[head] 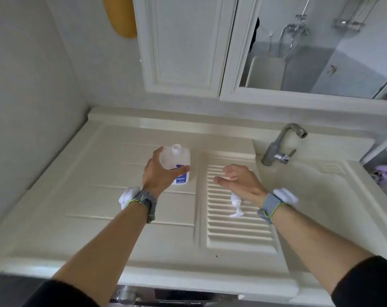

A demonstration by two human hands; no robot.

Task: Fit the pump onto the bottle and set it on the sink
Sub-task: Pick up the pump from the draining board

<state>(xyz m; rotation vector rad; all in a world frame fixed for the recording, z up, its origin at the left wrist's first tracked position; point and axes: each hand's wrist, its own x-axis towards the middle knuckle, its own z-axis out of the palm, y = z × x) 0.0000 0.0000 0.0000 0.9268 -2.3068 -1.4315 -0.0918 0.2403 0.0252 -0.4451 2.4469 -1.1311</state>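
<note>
Nothing fitted yet. Left hand (158, 173) half-cupped around bottle (178, 161), neck bare. Right hand (239, 181) open, empty; pump (236, 206) lies at its 6 o'clock on the sink (143, 240).

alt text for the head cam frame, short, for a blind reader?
A person's left hand curls around an uncapped clear bottle standing on a cream sink top, while the open right hand hovers over the white pump lying on the ribbed drainboard. A faucet stands to the right.

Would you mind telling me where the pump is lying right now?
The pump lies on the ribbed drainboard, just beneath the right hand and to the right of the bottle.
</note>
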